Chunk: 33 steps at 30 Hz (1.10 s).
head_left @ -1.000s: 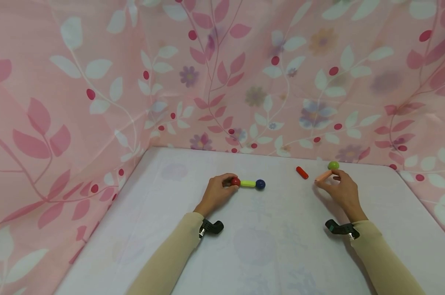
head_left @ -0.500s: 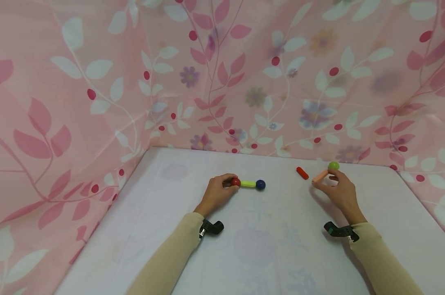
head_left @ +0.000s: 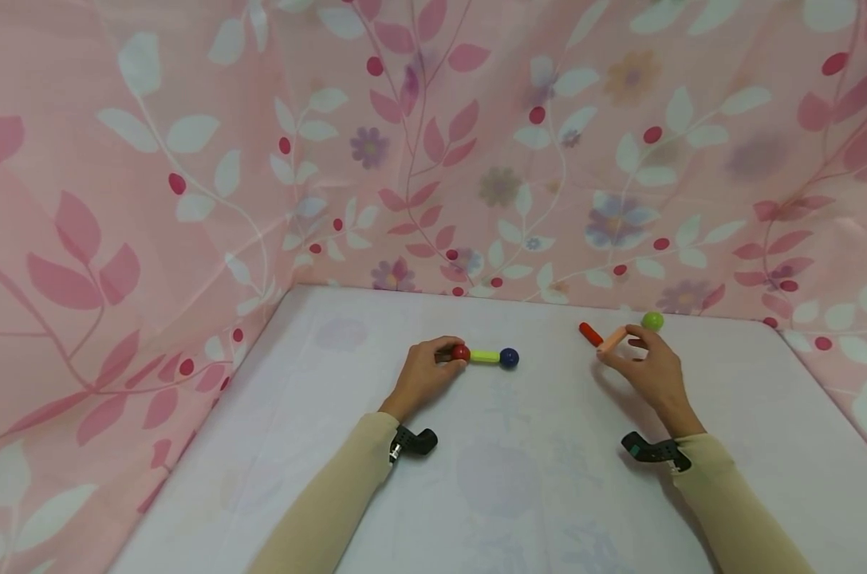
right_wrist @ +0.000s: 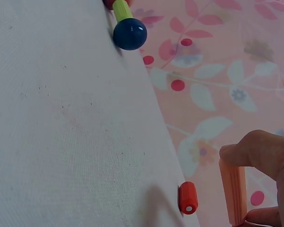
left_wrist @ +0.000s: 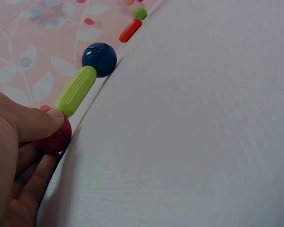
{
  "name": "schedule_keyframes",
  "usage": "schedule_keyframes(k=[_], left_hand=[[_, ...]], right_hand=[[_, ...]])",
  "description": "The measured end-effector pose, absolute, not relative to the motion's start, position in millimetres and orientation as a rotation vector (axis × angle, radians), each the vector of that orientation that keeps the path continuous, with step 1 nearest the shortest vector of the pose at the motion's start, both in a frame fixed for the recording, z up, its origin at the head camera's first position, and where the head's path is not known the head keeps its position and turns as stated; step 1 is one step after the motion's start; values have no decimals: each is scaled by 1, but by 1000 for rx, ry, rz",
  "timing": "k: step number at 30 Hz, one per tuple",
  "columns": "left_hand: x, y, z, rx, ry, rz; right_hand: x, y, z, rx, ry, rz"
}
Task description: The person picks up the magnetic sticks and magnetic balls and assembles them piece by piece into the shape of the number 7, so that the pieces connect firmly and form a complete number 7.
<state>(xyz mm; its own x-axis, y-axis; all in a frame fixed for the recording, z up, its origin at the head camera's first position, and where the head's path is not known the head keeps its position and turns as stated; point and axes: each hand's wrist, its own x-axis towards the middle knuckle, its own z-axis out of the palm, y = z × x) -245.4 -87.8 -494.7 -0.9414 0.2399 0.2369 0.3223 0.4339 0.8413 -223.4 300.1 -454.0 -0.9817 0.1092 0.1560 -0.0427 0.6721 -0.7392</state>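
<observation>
My left hand pinches a red ball between thumb and fingers, low at the white tabletop. A yellow-green ridged magnetic rod joins that ball to a dark blue ball, the three forming a straight row pointing right. To the right, my right hand holds a pale orange rod by its two ends, thumb on one and fingers on the other. A red rod with a light dot in its end lies just beyond the orange one, which overlaps it in the head view.
A light green ball sits behind my right hand near the table's back edge. The white-covered table meets a pink floral curtain at the back and left. A black wrist camera is strapped on each sleeve.
My right hand has moved left with the orange rod, away from the green ball and up to the red rod. My left hand stays in place on the red ball.
</observation>
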Motion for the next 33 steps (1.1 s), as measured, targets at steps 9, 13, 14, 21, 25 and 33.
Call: schedule_keyframes(k=[9,13,14,21,25,33], left_hand=[[-246,-89,-498,-505,-2578,-1557],[-247,-89,-497,-511,-2576,-1551],[-247,-89,-497,-513,-2574,-1551],[-247,-86,-496,-514,-2576,-1546],[-248,-86,-496,-516,-2570,-1547],[-248,-88,-499,-506,-2576,-1549]], right_hand=[[-221,292,-451,-33,-2693,1218],[-219,289,-450,-24,-2694,1229],[-219,289,-450,-19,-2693,1233],[-216,284,-450,42,-2702,1222],[-216,281,-451,59,-2699,1226],[-211,272,-451,104,-2692,1249]])
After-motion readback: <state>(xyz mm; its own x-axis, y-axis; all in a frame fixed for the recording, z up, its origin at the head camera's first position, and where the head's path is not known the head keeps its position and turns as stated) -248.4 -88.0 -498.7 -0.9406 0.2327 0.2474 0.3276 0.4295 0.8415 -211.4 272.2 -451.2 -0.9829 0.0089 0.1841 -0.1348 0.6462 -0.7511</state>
